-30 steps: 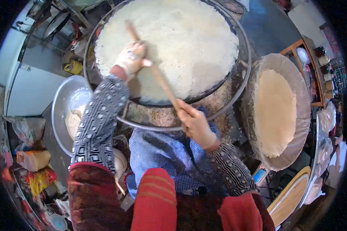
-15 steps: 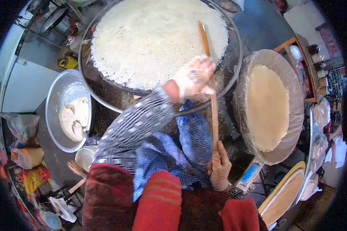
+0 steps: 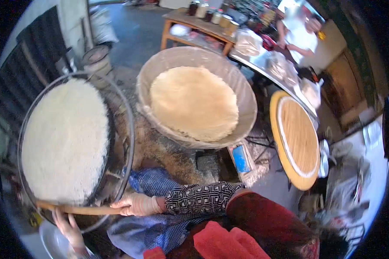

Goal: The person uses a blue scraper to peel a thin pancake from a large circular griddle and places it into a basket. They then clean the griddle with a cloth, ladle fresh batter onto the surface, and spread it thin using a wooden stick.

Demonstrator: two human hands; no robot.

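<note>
My right hand (image 3: 139, 204) grips one end of a long wooden stick (image 3: 84, 210), fingers wrapped round it. The stick lies level across the near edge of a large round griddle (image 3: 110, 142). A pale, rough-surfaced layer of batter (image 3: 65, 142) covers the griddle, with a metal ring (image 3: 131, 151) running around it. My left hand (image 3: 69, 231) is at the lower left, its fingers stretched out and apart, tips right at the stick. Part of that hand's arm is hidden by the view's edge.
A plastic-lined basin (image 3: 246, 114) holds a stack of tan flat rounds (image 3: 194, 101). A yellow-rimmed round board (image 3: 304, 183) stands to the right. Behind are a wooden table (image 3: 173, 17) with jars and a seated person (image 3: 300, 39). A metal bowl (image 3: 47, 241) sits lower left.
My view has swung right, so the griddle now lies at the left and the basin near the middle. The stick has turned from upright to level, and my left hand's fingers have opened from around it.
</note>
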